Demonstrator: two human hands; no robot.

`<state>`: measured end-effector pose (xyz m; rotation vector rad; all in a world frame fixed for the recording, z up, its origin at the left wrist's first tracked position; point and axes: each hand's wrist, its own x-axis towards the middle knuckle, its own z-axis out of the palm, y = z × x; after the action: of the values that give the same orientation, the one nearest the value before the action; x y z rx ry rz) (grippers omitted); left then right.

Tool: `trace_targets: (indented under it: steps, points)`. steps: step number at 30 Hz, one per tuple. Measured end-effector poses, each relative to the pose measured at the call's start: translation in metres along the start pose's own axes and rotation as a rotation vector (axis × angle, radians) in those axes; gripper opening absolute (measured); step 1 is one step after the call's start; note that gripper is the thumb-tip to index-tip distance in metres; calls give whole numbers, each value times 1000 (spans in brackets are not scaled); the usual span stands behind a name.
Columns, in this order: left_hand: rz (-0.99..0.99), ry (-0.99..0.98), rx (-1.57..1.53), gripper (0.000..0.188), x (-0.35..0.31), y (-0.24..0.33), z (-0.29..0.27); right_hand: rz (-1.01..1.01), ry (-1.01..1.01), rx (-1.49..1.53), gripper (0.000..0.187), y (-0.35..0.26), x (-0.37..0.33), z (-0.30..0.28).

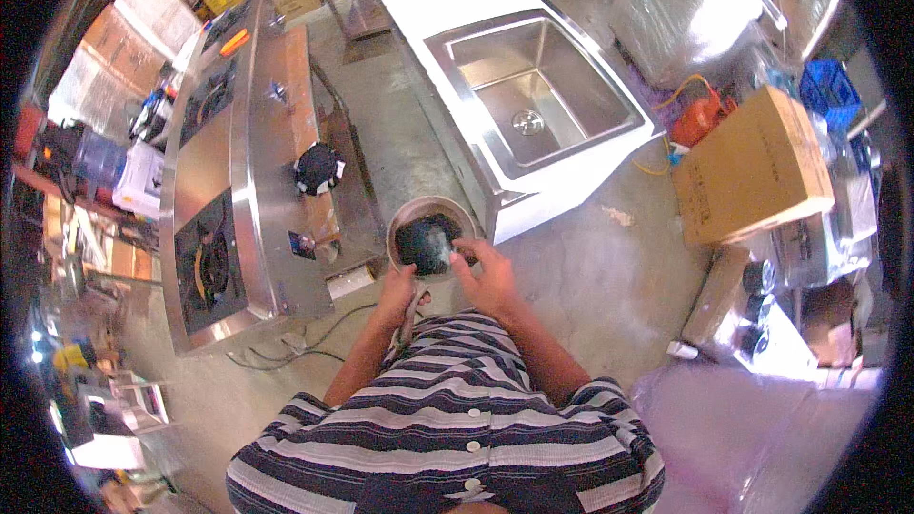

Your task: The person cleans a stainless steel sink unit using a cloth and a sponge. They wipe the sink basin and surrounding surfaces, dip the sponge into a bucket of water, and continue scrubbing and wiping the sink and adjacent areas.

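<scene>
— Head view, looking straight down: what did we have in our hands?

— We held a round metal bowl [430, 233] with a dark inside, close in front of our striped shirt [457, 419]. Our left hand [398, 293] was closed on the bowl's near-left rim, and a bit of light cloth [415, 309] hung from that hand.

— And the right?

— Our right hand [486, 276] came over the near-right rim, its fingers [461, 249] curled inward and touching the dark inside of the bowl. Whether it pinched anything small we could not tell.

— Where was the bowl in the scene?

— Above the concrete floor [400, 133], in the gap between two units. To the left stood a long stainless steel cooker [262, 181] with a dark gas burner [211, 265] at its near end and a black round part [318, 169] lying on its top. To the far right stood a white cabinet with a stainless steel sink [533, 90], its near corner just beside the bowl.

— Anything else around?

— A cardboard box [752, 167] lay well to the right, with an orange container [700, 119] just behind it. Black cables [305, 343] ran over the floor near the cooker's near end.
</scene>
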<state>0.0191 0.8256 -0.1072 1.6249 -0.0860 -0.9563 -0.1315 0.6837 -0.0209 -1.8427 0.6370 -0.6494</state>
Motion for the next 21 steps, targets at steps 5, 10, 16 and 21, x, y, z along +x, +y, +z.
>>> trace_targets:
  steps: [5,10,16,21]
  points:
    - [-76,-131,121,44,-26,-15,-30,-56,-242,-209,43,2,-18,50]
    - [280,-105,506,65,-27,-86,-67,-212,-416,-445,47,30,-35,94]
    - [43,-121,342,73,-67,-62,-68,-142,-580,-772,63,43,-50,115]
    - [69,-113,429,67,-82,-50,-82,-117,-582,-939,68,21,-56,129]
